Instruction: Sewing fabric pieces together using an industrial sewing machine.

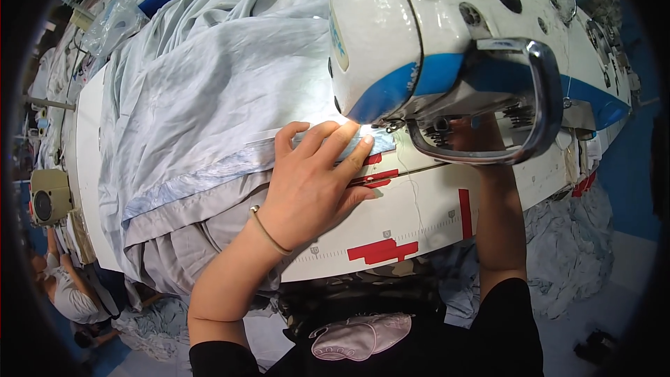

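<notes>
My left hand [314, 174] lies flat on a light grey-blue cloth [202, 91], its fingers spread and pointing at the needle area of a white and blue sewing machine [384, 35]. The fingertips press on the cloth beside a pale blue patterned strip [202, 178] along its edge. A greyer layer of fabric [188, 230] hangs in folds below that strip. My right hand [478, 136] reaches under the machine's arm, behind a shiny metal loop [548, 91]. The loop and the shadow hide most of its fingers, and what they touch cannot be made out.
The white sewing table [335, 265] carries a printed ruler scale and red tape [380, 251]. A heap of pale cloth [569, 251] lies at the right below the table. Another person [77, 290] is at the far left, near a beige box-shaped device [50, 197].
</notes>
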`<state>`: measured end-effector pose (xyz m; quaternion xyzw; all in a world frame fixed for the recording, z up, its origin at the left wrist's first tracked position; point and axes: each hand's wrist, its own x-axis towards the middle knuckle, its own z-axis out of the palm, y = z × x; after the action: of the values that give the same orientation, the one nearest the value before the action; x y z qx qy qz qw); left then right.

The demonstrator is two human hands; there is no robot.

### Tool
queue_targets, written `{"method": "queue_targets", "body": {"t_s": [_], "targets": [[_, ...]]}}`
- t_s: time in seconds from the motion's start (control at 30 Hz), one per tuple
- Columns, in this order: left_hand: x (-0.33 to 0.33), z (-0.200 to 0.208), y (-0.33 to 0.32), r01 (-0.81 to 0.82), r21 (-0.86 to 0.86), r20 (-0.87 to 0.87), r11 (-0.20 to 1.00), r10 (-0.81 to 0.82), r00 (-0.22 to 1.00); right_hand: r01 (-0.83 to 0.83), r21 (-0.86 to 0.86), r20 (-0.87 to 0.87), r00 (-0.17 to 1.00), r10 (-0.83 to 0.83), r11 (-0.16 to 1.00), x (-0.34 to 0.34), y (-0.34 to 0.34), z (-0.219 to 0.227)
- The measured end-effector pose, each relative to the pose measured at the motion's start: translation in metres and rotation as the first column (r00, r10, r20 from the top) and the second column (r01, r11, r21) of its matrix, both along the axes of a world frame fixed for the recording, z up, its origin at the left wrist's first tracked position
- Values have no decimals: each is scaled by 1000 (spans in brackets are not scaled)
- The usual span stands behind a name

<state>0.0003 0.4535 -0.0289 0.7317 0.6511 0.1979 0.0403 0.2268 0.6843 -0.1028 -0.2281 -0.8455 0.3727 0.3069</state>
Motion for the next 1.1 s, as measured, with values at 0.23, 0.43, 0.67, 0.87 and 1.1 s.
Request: {"method": "queue_targets", "body": {"t_s": [0.23, 0.43, 0.67, 0.87, 1.1], "targets": [[-1, -4, 3, -25, 38, -10, 999, 26, 1000, 2, 102, 57, 998, -8, 995, 8, 9, 6], [-1, -6, 4, -35, 22, -22, 999, 36, 999, 5, 145, 82, 996, -17, 989, 14, 12, 9], [-1, -4, 5, -37, 24, -29, 999, 37, 999, 23, 177, 95, 995, -40, 984, 16, 11, 5], [-2, -7, 5, -39, 24, -27, 999, 40, 999, 40, 187, 78, 995, -56, 982, 19, 12, 1], [-2, -4, 6, -38, 10, -29, 999, 38, 999, 67, 190, 119, 989, -91, 980, 14, 15, -2]]}}
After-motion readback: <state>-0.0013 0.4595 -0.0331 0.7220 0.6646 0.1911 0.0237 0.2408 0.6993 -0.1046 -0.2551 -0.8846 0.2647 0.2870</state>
